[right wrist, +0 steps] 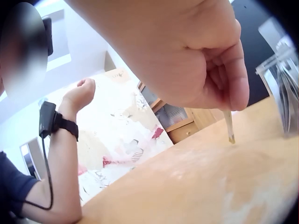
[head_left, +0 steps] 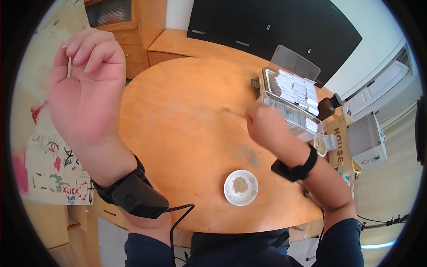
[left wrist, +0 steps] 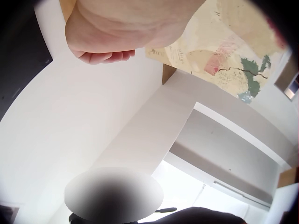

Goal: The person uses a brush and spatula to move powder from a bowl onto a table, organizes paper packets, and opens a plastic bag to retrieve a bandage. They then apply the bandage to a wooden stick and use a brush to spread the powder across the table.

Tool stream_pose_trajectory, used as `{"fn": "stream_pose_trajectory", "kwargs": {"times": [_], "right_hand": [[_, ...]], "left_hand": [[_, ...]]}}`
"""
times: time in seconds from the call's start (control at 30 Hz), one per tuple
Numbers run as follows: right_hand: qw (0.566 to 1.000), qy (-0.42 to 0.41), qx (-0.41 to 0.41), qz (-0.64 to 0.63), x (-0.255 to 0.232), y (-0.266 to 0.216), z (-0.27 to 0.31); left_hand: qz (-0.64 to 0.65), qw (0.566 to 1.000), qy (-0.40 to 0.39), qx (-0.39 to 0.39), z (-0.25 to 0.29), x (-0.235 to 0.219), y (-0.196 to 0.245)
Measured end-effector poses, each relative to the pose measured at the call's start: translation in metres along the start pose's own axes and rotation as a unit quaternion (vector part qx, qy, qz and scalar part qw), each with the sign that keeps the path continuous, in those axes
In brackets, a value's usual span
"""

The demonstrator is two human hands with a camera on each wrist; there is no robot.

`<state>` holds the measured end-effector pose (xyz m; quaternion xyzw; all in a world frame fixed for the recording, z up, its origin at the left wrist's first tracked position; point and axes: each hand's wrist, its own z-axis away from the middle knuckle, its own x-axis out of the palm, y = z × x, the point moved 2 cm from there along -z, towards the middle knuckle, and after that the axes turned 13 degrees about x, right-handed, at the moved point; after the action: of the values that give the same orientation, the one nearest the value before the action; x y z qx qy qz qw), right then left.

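Note:
My left hand [head_left: 89,84] is raised over the table's left side, palm facing me, fingers loosely bent with nothing between them. In the right wrist view my right hand [right wrist: 196,60] pinches a thin, pale stick [right wrist: 229,126] with a yellowish tip. That tip points down, close over the tabletop; what kind of stick it is I cannot tell. Seen from the head, the right hand is left of a clear case [head_left: 291,113] packed with white paper slips [head_left: 293,89]. Nearer to me, a small white bowl [head_left: 240,201] holds a mound of beige powder [head_left: 240,184].
The rounded wooden table [head_left: 178,133] has a large black panel [head_left: 275,33] behind it. A brown bottle [head_left: 329,106], a yellow box marked HOUSE [head_left: 339,147] and a silver case [head_left: 365,140] stand at the right. A painted sheet [head_left: 58,169] hangs at the left.

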<state>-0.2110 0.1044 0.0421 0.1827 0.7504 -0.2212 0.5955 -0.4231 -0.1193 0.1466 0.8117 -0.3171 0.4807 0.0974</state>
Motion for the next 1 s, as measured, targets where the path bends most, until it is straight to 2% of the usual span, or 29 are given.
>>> {"fn": "stream_pose_trajectory", "kwargs": {"times": [0.07,0.13,0.23,0.33,0.43,0.57,0.63,0.77,0.87,0.93,1.0], "right_hand": [[0.996,0.018,0.022,0.089,-0.007,0.004,-0.03],[0.984,-0.053,0.085,0.149,-0.016,0.001,-0.069],[0.985,-0.029,0.095,0.141,-0.007,0.007,-0.114],[0.984,-0.04,0.108,0.134,0.005,-0.002,-0.135],[0.987,-0.073,0.06,0.131,0.018,-0.017,-0.131],[0.988,-0.107,0.007,0.111,0.002,-0.039,-0.121],[0.99,-0.045,0.05,0.123,0.005,-0.029,-0.141],[0.99,-0.012,0.097,0.104,0.028,-0.011,-0.177],[0.989,-0.042,0.066,0.124,0.04,-0.015,-0.172],[0.995,-0.082,-0.044,0.045,0.037,-0.028,-0.149],[0.993,-0.104,-0.046,0.036,0.029,-0.041,-0.141]], "left_hand": [[0.0,1.0,0.004,-0.006,0.001,0.0,-0.004],[0.0,1.0,0.01,-0.006,0.001,0.001,-0.005],[0.005,1.0,0.007,-0.018,0.002,0.002,-0.006],[0.0,1.0,0.003,0.0,0.002,0.003,-0.005],[0.007,1.0,0.003,0.009,0.003,0.003,-0.001],[0.018,1.0,0.006,0.022,0.004,0.004,0.012],[0.015,1.0,0.004,0.026,0.003,0.005,0.011],[0.012,1.0,0.005,0.015,0.004,0.007,0.004],[-0.005,0.999,0.032,0.042,0.005,0.009,0.005],[0.011,0.999,0.032,0.033,0.004,0.01,0.009],[0.014,0.999,0.034,0.039,0.003,0.009,0.012]]}}
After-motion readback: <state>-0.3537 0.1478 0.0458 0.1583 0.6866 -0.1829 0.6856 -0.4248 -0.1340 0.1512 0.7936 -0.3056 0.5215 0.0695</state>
